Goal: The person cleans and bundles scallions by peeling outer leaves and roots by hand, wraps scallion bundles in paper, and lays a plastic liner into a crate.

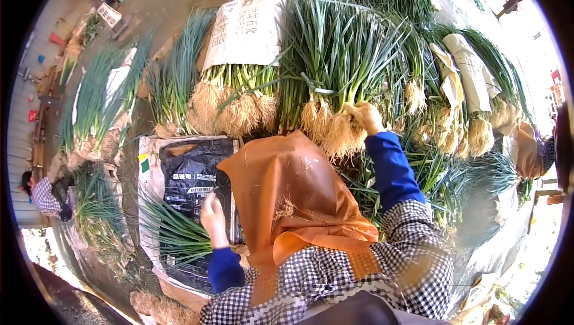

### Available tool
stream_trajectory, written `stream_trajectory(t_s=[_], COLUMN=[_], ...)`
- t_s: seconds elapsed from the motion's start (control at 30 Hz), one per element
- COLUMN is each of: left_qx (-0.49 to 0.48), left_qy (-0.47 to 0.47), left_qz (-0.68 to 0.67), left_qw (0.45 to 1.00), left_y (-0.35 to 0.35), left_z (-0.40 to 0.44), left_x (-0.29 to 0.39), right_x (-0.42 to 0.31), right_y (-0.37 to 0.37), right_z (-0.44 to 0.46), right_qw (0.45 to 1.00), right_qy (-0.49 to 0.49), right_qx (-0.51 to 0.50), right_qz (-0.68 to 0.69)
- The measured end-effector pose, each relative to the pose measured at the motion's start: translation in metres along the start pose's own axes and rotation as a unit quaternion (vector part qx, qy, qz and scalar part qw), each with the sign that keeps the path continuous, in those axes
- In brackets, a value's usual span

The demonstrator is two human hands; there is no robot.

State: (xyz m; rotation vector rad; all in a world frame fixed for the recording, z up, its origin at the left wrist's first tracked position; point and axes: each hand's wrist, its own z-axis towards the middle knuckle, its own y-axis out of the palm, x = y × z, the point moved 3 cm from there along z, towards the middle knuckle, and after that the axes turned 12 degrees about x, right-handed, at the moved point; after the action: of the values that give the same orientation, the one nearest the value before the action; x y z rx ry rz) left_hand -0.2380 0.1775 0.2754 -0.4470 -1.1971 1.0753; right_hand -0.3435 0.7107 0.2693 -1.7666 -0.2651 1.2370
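My right hand [366, 117] is closed around the pale stems of a bunch of green garlic [350, 56], just above its straw-coloured roots. The bunch stands upright among others, its long flat leaves pointing away from me. My left hand [214, 212] is held up beside the orange apron [281, 175] with nothing in it, fingers stretched out. Close by it, a smaller bunch of green garlic [185, 232] lies on a black printed bag [194, 169]. Part of that bunch is hidden behind my left hand and sleeve.
More bunches stand in a row ahead, one wrapped in a white printed sack [246, 26]. Wrapped bunches [469, 74] stand at the right, and loose leafy piles [98, 205] lie at the left. Other people [46, 196] are at the far left and far right edges.
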Motion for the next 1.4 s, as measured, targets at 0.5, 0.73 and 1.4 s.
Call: stream_trajectory(t_s=[0.5, 0.73, 1.4], left_qx=[-0.275, -0.524, -0.428], left_qy=[-0.189, -0.441, -0.203], left_qz=[-0.567, -0.489, -0.426], left_qw=[0.753, 0.541, 0.770], left_y=[0.182, 0.198, 0.212], left_z=[-0.035, -0.103, -0.116], left_x=[0.308, 0.316, 0.310], right_x=[0.001, 0.026, 0.038], right_y=[-0.022, -0.044, -0.070], right_z=[-0.009, -0.093, -0.131], right_qw=[0.969, 0.972, 0.981], right_qy=[0.017, 0.047, -0.093], right_qx=[-0.065, -0.005, 0.173], right_qz=[0.236, 0.232, -0.003])
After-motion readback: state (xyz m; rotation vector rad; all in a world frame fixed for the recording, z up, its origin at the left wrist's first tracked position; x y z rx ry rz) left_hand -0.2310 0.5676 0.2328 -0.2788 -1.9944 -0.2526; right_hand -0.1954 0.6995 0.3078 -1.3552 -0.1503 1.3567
